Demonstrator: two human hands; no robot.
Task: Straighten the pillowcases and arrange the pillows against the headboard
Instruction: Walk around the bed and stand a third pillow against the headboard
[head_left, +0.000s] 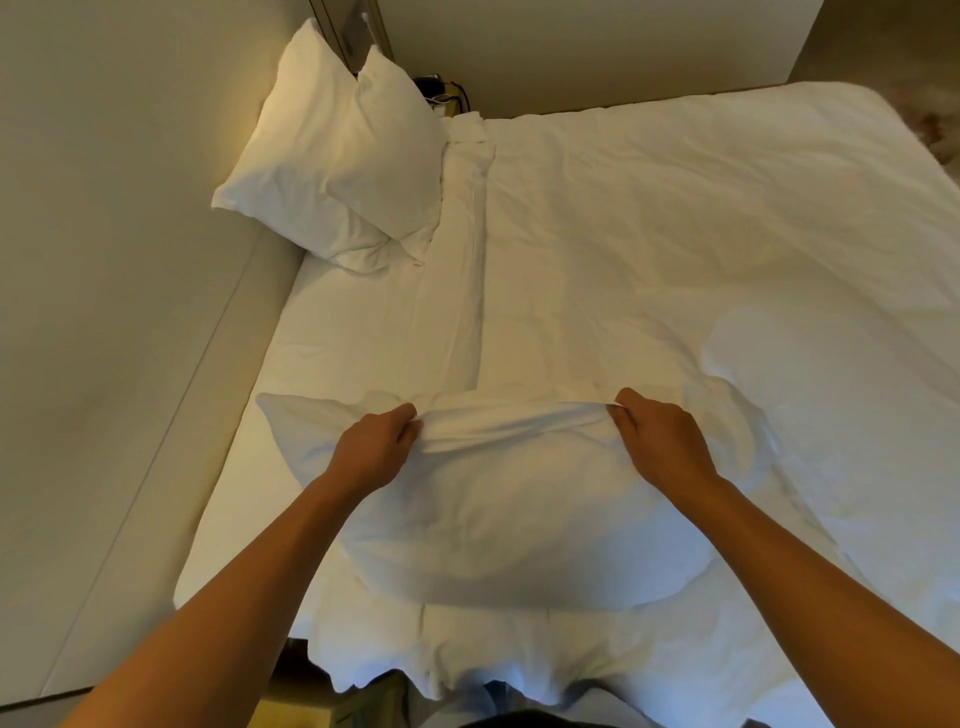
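crosswise, near pillow (498, 519) lying long axis left to right, both hands (376, 452) (660, 441) pinching its far pillowcase edge

A plump white pillow (498, 519) lies at the bed's (675, 234) near edge, its pillowcase bunched along the far side. Two white pillows (337, 156) lean together against the headboard (130, 260), far left corner.

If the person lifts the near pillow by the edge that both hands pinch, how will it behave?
Probably floppy: the pillowcase edge already bunches between the left hand and right hand. The near pillow looks puffy, so it is likely light and would sag in the middle. It should not slide much on the wrinkled duvet.
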